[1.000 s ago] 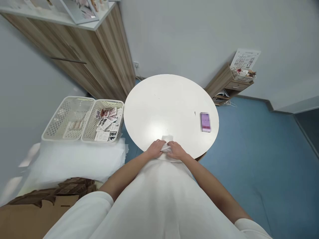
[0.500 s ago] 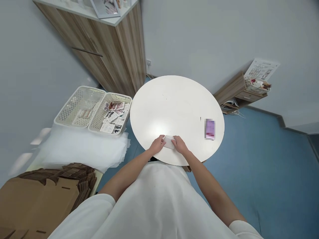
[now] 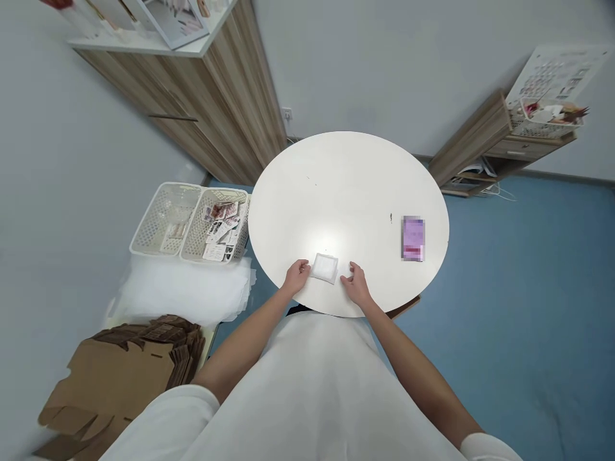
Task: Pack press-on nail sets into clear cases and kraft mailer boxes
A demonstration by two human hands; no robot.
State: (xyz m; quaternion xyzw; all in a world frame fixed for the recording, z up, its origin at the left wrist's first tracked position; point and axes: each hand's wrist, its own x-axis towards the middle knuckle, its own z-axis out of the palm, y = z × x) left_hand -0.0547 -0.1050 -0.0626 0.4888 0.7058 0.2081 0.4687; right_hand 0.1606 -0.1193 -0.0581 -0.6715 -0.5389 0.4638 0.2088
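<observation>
A small whitish, roughly square packet [image 3: 325, 267] lies flat near the front edge of the round white table [image 3: 355, 179]. Just left of it is my left hand [image 3: 298, 276], its fingertips close to the packet's edge and its fingers slightly apart. Whether they touch the packet is too small to tell. To the right, with a gap of bare tabletop between, my right hand [image 3: 356, 283] has its thumb and fingers spread and holds nothing.
A blurred purple item [image 3: 413, 239] lies at the table's right. On the left stand two white baskets [image 3: 166, 218], one holding cards, above white sheets [image 3: 182, 288] and folded brown cardboard [image 3: 115, 371]. Wooden cabinets [image 3: 225, 96] rise behind.
Both hands have let go of the packet, and the right hand has moved away to the right. The packet now lies on the table. The camera view has shifted.
</observation>
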